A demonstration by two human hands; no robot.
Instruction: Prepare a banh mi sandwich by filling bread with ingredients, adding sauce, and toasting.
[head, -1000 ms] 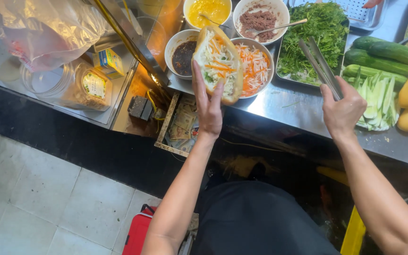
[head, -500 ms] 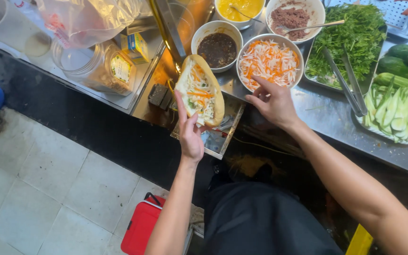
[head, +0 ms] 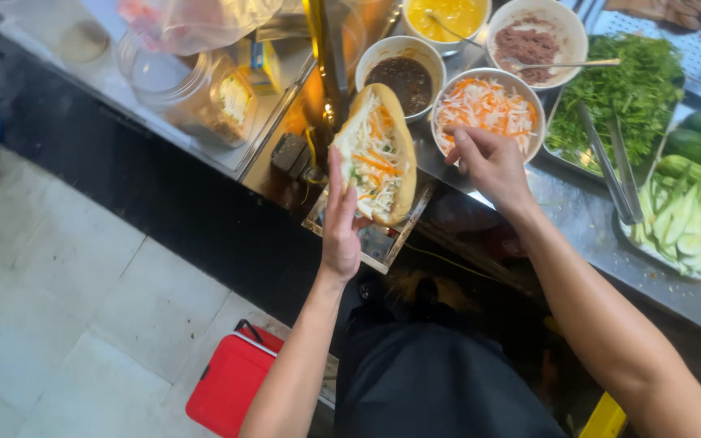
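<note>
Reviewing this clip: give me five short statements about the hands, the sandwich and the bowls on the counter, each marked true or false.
1. The left hand holds an open filled sandwich. True.
2. The right hand grips the metal tongs. False: it is at the bowl of shredded carrot and radish; the tongs lie on the greens tray.
3. The dark sauce bowl has a spoon in it. False: none shows.
4. A red box sits on the floor. True.
5. The sandwich lies on the counter. False: it is held up.

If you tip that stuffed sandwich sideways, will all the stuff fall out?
Probably some would. The sandwich is split open and piled with loose shreds of carrot and white vegetable, so they would likely slide out. The left hand cradles it from beneath, which suggests it needs support. The crust looks firm, so the bread itself likely won't flop.
</note>
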